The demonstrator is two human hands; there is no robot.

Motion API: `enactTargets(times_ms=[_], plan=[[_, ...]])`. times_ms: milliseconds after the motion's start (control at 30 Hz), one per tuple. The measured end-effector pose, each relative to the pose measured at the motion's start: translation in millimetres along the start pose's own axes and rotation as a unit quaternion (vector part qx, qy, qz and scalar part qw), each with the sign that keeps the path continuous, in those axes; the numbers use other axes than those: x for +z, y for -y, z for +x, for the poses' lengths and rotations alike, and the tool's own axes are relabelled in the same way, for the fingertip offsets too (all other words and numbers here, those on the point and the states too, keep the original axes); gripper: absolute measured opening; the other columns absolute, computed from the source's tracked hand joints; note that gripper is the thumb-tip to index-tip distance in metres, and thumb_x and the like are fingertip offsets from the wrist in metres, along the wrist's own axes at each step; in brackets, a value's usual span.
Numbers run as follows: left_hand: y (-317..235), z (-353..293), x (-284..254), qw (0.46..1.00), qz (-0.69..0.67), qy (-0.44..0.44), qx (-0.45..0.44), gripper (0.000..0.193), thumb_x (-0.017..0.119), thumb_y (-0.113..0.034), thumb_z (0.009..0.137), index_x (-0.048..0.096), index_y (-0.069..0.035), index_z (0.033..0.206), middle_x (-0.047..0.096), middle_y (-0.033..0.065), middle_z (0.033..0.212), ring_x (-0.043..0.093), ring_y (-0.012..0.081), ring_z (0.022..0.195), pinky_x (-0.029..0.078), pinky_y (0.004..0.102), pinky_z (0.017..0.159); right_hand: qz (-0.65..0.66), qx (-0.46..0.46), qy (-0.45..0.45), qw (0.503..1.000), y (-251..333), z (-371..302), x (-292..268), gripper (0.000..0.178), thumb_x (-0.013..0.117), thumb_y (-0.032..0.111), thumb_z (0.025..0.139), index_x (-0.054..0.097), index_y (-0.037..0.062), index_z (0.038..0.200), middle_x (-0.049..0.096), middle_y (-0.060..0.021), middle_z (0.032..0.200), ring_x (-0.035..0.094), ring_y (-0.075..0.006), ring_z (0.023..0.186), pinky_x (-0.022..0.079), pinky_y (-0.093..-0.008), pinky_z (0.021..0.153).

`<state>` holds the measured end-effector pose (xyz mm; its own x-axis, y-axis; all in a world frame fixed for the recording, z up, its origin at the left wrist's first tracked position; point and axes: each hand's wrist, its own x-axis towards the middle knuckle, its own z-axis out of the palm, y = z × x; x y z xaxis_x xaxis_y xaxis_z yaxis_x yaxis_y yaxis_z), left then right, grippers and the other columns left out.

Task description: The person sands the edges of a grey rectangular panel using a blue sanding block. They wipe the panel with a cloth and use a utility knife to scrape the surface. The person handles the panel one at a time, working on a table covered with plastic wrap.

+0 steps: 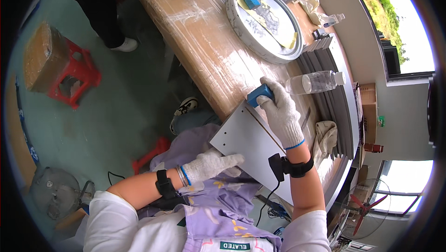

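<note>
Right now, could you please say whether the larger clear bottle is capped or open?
Capped: a white cap sits on the larger clear bottle.

Strong daylight comes from the window [413, 29] at far right; wrapped table [200, 43] has glare; edges bend and darken.

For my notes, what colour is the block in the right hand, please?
The block is blue, clearest in the head view.

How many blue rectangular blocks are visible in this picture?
2: one blue rectangular block in the gloved right hand, another block inside the round white tray.
</note>
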<state>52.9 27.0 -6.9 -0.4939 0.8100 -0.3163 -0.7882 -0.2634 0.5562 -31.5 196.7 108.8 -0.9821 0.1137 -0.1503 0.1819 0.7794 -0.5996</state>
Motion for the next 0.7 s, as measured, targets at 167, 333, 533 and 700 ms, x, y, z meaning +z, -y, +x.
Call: enactTargets(times_ms=[167, 333, 533, 700], plan=[[5.7, 3.3, 6.1, 0.998, -0.058, 0.001, -0.018, 0.03, 0.058, -0.015, 0.097, 0.053, -0.001, 0.123, 0.063, 0.0119, 0.114, 0.068, 0.0221, 0.091, 0.059, 0.034, 0.08, -0.083, -0.001, 0.014, 0.996, -5.5, -10.8, -7.5, 0.042, 0.062, 0.014, 0.086, 0.057, 0.0103, 0.128, 0.066, -0.0141, 0.11, 0.065, -0.0267, 0.101, 0.048, -0.0339, 0.092], [13.4, 5.9, -5.1, 0.997, -0.073, 0.036, -0.013, 0.028, 0.053, -0.011, 0.098, 0.051, -0.001, 0.125, 0.062, 0.0127, 0.114, 0.067, 0.0231, 0.097, 0.058, 0.0372, 0.085, -0.106, 0.086, 0.024, 0.99, -21.3, -35.1, -30.4, 0.041, 0.06, 0.022, 0.089, 0.056, 0.0111, 0.128, 0.063, -0.0162, 0.119, 0.06, -0.034, 0.112, 0.046, -0.0435, 0.095], [10.9, 8.7, 1.6, 0.996, -0.078, 0.031, -0.017, 0.031, 0.05, -0.01, 0.099, 0.049, 0.0, 0.127, 0.061, 0.0144, 0.116, 0.065, 0.0266, 0.103, 0.056, 0.0417, 0.089, -0.037, -0.015, -0.071, 0.997, -2.1, -10.8, 11.1, 0.038, 0.059, 0.021, 0.088, 0.054, 0.004, 0.122, 0.062, -0.0224, 0.11, 0.059, -0.0403, 0.104, 0.047, -0.0459, 0.089], [14.0, 11.2, 2.2, 0.995, -0.1, 0.029, -0.006, 0.03, 0.052, -0.011, 0.098, 0.05, 0.0, 0.126, 0.061, 0.0151, 0.116, 0.064, 0.0279, 0.103, 0.055, 0.0434, 0.09, -0.07, -0.048, -0.075, 0.994, -12.8, -19.1, 9.8, 0.036, 0.059, 0.02, 0.089, 0.053, 0.0054, 0.121, 0.06, -0.0198, 0.106, 0.058, -0.0392, 0.103, 0.047, -0.0473, 0.087]])
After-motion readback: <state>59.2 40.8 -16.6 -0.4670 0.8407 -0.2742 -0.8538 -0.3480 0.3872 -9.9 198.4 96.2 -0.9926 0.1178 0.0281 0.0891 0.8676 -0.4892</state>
